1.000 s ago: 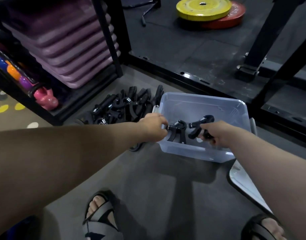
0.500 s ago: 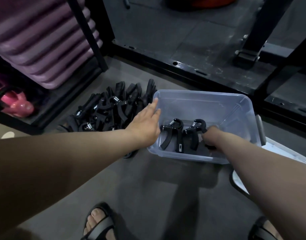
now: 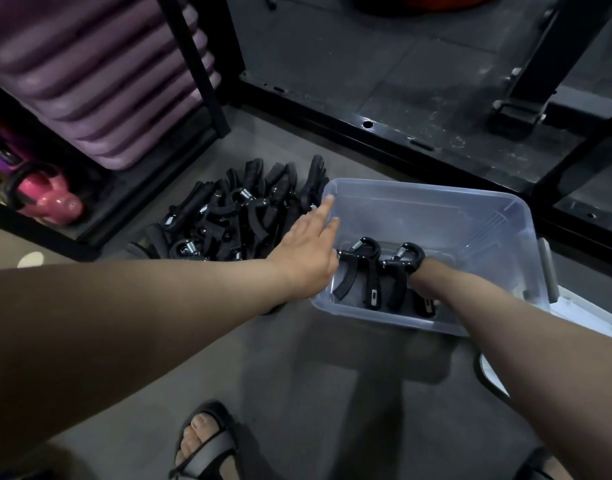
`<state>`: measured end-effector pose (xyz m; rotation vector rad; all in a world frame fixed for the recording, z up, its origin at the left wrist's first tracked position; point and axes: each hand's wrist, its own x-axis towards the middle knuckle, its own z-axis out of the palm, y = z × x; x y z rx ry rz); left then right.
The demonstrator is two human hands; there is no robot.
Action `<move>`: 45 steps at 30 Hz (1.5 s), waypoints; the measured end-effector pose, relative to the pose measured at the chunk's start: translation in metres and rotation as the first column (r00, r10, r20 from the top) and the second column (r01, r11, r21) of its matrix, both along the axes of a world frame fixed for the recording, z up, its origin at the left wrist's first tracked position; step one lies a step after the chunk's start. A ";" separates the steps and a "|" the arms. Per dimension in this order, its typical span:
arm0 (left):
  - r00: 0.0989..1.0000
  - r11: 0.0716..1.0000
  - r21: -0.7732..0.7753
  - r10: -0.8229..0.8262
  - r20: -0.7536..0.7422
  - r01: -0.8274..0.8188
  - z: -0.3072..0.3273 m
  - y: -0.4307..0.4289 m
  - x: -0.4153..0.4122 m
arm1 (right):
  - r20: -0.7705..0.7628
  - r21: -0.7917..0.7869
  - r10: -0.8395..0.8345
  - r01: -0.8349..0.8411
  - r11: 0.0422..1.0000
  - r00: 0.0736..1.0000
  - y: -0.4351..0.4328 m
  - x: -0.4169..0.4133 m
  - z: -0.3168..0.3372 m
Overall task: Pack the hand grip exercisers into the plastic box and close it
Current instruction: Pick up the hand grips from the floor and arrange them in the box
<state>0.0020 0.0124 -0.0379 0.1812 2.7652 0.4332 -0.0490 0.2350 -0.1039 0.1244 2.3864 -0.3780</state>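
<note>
A clear plastic box [image 3: 436, 195] stands open on the grey floor. Two black hand grip exercisers lie side by side in its near end. The left exerciser [image 3: 363, 268] lies free. My right hand [image 3: 424, 275] is down inside the box and grips the right exerciser [image 3: 401, 268], its fingers mostly hidden by my wrist. My left hand [image 3: 308, 247] stretches flat with straight fingers over the box's left rim, holding nothing. Just beyond it lies a pile of several black exercisers [image 3: 235, 216] on the floor, left of the box.
The box's white lid [image 3: 581, 317] lies on the floor at the right. A black rack frame [image 3: 366, 126] runs behind the box. Purple step platforms [image 3: 100, 81] and a pink kettlebell [image 3: 51, 199] sit on the left shelf. My sandalled foot [image 3: 207, 441] is at the bottom.
My left hand let go of its exerciser in the box, opened and reached toward the pile. My right hand lowered its exerciser to the box floor. The view tilted down.
</note>
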 end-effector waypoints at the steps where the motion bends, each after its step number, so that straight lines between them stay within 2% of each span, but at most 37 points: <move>1: 1.000 1.000 0.026 -0.005 -0.002 0.005 0.000 -0.002 0.000 | -0.065 0.024 0.006 -0.004 1.000 0.998 -0.008 -0.001 0.009; 2: 1.000 0.998 0.061 -0.010 -0.019 0.011 0.000 -0.004 -0.001 | -0.153 0.006 0.004 -0.003 1.000 0.988 -0.017 -0.002 0.012; 5: 0.993 0.990 0.138 0.009 -0.115 0.007 0.000 -0.019 -0.006 | -0.379 -0.254 -0.087 -0.013 0.967 0.921 -0.058 0.000 0.023; 8: 0.967 0.970 0.185 0.187 -0.173 -0.155 -0.003 -0.034 -0.014 | -0.513 -0.445 -0.134 -0.129 0.886 0.848 -0.107 0.011 0.042; 10: 0.935 0.941 0.177 0.316 -0.161 -0.288 -0.007 -0.042 -0.020 | -0.578 -0.465 -0.100 -0.226 0.856 0.810 -0.131 0.018 0.048; 12: 0.908 0.912 0.126 0.404 -0.110 -0.390 -0.014 -0.051 -0.024 | -0.609 -0.399 -0.009 -0.296 0.868 0.793 -0.146 0.022 0.045; 15: 0.899 0.902 0.015 0.432 -0.063 -0.432 -0.025 -0.068 -0.027 | -0.582 -0.334 0.064 -0.310 0.890 0.811 -0.153 0.024 0.034; 18: 0.945 0.936 -0.130 0.321 -0.056 -0.326 -0.031 -0.084 -0.033 | -0.526 -0.400 0.017 -0.265 0.877 0.850 -0.152 0.026 0.033; 22: 0.942 0.912 -0.281 0.330 0.068 -0.299 -0.035 -0.096 -0.045 | -0.518 -0.413 0.009 -0.260 0.873 0.855 -0.153 0.027 0.037; 26: 0.964 0.897 -0.387 0.257 0.067 -0.212 -0.040 -0.096 -0.060 | -0.529 -0.387 0.015 -0.257 0.886 0.849 -0.153 0.028 0.038; 31: 0.947 0.864 -0.475 0.274 0.166 -0.166 -0.050 -0.085 -0.069 | -0.558 -0.331 0.047 -0.274 0.903 0.829 -0.155 0.029 0.039; 34: 0.920 0.811 -0.543 0.356 0.167 -0.216 -0.057 -0.079 -0.068 | -0.555 -0.322 0.069 -0.290 0.901 0.829 -0.154 0.029 0.040; 37: 0.871 0.798 -0.547 0.435 0.231 -0.254 -0.059 -0.079 -0.072 | -0.551 -0.321 0.081 -0.301 0.898 0.830 -0.151 0.027 0.041; 41: 0.864 0.827 -0.517 0.411 0.291 -0.219 -0.064 -0.088 -0.081 | -0.537 -0.358 0.059 -0.291 0.887 0.841 -0.151 0.028 0.042; 45: 0.825 0.843 -0.385 0.494 0.274 -0.376 -0.071 -0.092 -0.086 | -0.523 -0.368 0.057 -0.286 0.885 0.850 -0.150 0.027 0.041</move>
